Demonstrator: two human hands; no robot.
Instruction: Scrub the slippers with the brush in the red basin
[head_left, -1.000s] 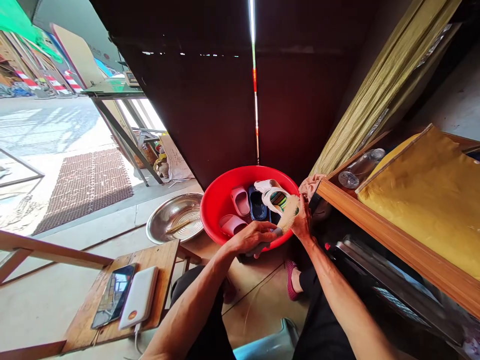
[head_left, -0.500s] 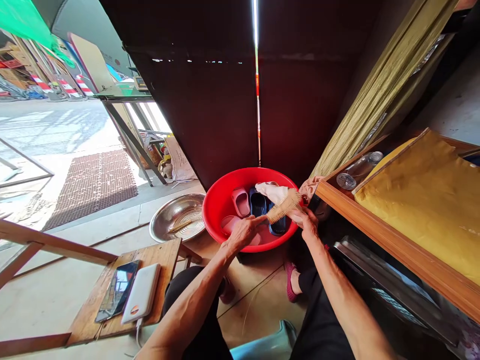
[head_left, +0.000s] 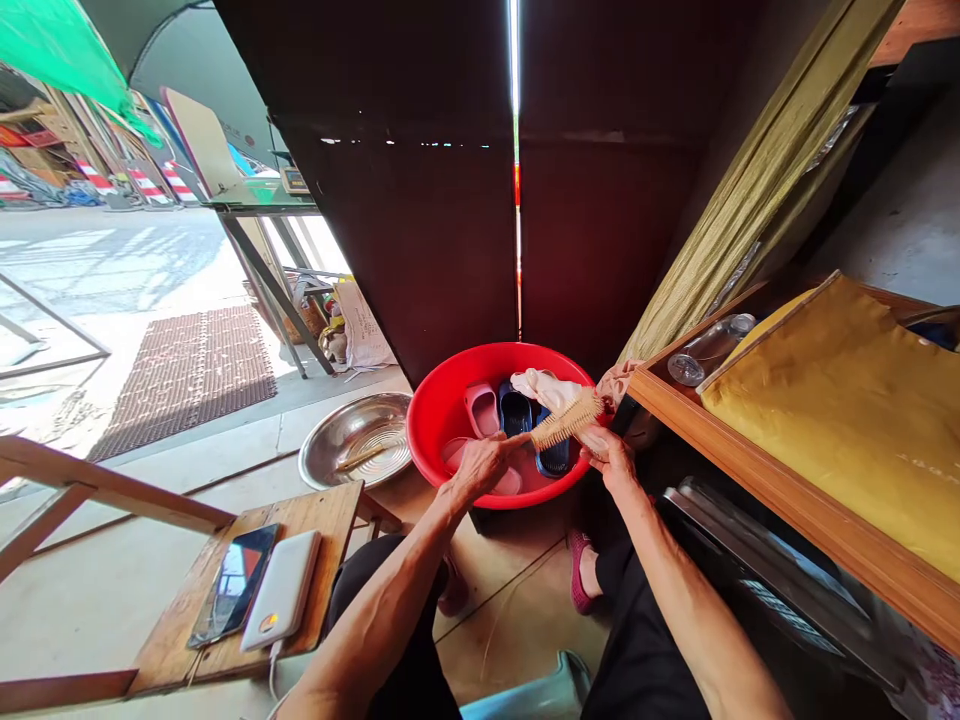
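Over the right part of a red basin (head_left: 429, 400), my left hand (head_left: 482, 466) is closed on the near end of a beige scrub brush (head_left: 564, 422) with bristles along its edge. My right hand (head_left: 611, 455) is curled under the brush's far end, at a soft white cloth-like item (head_left: 551, 388); the brush partly hides its grip. In the basin lie a pink slipper (head_left: 482, 408), more pale pink footwear (head_left: 461, 452), and dark blue slippers (head_left: 516, 412) below the white item.
A metal bowl (head_left: 315, 455) with a stick-like thing in it stands left of the basin. On a wooden stool (head_left: 337, 520) are a phone (head_left: 234, 585) and a white power bank (head_left: 281, 590) with a cable. A wooden drawer (head_left: 780, 465) with yellow cloth (head_left: 840, 400) borders the right.
The brush and both hands have shifted slightly, and more of the white item shows behind the brush. The whole view has moved a little. Both hands stay over the basin.
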